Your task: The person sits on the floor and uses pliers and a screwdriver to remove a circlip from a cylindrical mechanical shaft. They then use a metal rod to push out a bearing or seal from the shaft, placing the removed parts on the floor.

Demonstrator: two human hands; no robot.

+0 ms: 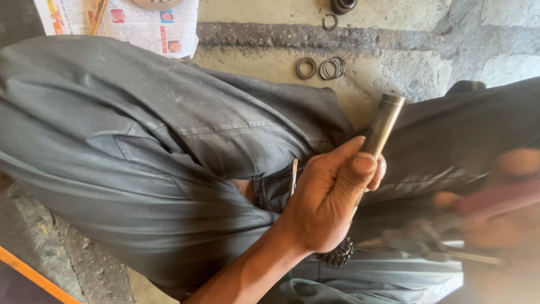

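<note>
A metal shaft [381, 126] is gripped in the left hand [332, 197] over the person's lap. Its long axis runs on a steep diagonal: the plain round end points up and to the right, toward the concrete floor [394, 67], while the lower end carries a dark toothed gear [339, 254] that peeks out below the heel of the hand. The middle of the shaft is hidden inside the fist, with the thumb pressed along its side and the fingers wrapped around it. A thin metal strip [293, 175] stands just left of the hand, its lower part hidden by the grey trousers [140, 146].

The right hand [506, 208] is at the right edge, badly blurred; it seems to be closed around a reddish tool, but I cannot tell for certain, and a thin rod [472, 258] beneath it is also smeared.

On the floor beyond the knees lie a flat washer [306, 68] and a cluster of thin rings [332, 68] just beside it. A newspaper [146, 25] is cut off by the top edge.
</note>
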